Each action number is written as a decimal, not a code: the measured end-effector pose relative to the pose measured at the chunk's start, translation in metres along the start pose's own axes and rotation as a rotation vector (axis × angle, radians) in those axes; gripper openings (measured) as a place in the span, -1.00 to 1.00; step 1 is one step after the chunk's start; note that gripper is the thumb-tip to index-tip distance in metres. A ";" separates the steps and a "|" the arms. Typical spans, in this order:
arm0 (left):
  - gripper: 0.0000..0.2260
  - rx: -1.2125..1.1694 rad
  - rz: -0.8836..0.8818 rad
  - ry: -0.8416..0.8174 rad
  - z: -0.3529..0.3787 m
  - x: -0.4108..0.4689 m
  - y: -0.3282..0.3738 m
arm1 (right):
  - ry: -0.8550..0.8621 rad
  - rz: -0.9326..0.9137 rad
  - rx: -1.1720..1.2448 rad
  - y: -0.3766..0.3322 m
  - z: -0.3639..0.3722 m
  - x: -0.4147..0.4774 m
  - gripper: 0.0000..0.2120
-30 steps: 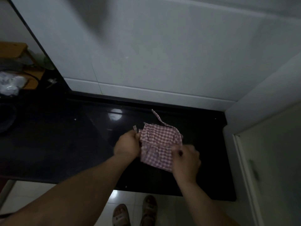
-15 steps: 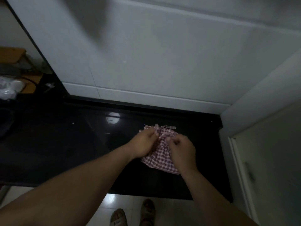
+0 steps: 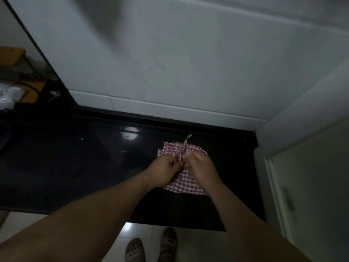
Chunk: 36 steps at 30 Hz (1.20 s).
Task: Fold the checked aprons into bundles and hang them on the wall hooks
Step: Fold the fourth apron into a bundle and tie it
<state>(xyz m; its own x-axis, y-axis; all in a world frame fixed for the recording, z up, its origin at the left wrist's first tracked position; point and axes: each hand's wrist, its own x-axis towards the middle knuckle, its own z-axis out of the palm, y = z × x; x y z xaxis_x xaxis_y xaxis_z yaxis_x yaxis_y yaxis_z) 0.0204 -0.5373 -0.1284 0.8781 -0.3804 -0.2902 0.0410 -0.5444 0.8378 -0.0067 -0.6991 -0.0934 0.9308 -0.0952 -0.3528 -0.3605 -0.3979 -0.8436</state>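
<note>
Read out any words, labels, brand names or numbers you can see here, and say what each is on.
None: no text can be read in this view.
The checked apron, gripped by the left hand and right hand, shows only its pattern.
The black counter, tiled wall and sandals carry no visible lettering.
The clutter at far left is too dim and blurred to tell.

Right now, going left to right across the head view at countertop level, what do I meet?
White crumpled bag → light reflection on the black countertop → left hand → right hand → pale door. The checked apron, pinched by both hands, overlaps them, so it has no place in the order.
</note>
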 end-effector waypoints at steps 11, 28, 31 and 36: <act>-0.83 -0.117 0.038 0.000 -0.004 0.000 -0.009 | -0.019 -0.030 -0.061 0.022 0.010 -0.004 -0.79; -0.77 0.269 0.095 0.010 0.011 0.002 -0.008 | -0.010 -0.042 -0.115 -0.002 0.000 -0.002 -0.60; -0.75 0.211 0.069 0.027 0.012 0.003 -0.013 | -0.052 -0.075 -0.125 0.009 -0.003 -0.003 -0.80; -0.71 0.222 0.060 0.062 0.016 0.002 -0.016 | -0.052 -0.049 -0.142 0.016 0.001 0.002 -0.89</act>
<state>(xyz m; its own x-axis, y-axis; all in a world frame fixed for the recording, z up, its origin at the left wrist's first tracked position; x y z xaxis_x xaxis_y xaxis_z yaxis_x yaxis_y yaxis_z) 0.0141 -0.5409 -0.1498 0.9036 -0.3745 -0.2081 -0.1122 -0.6756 0.7287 -0.0107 -0.7044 -0.1084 0.9414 -0.0264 -0.3364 -0.2991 -0.5264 -0.7959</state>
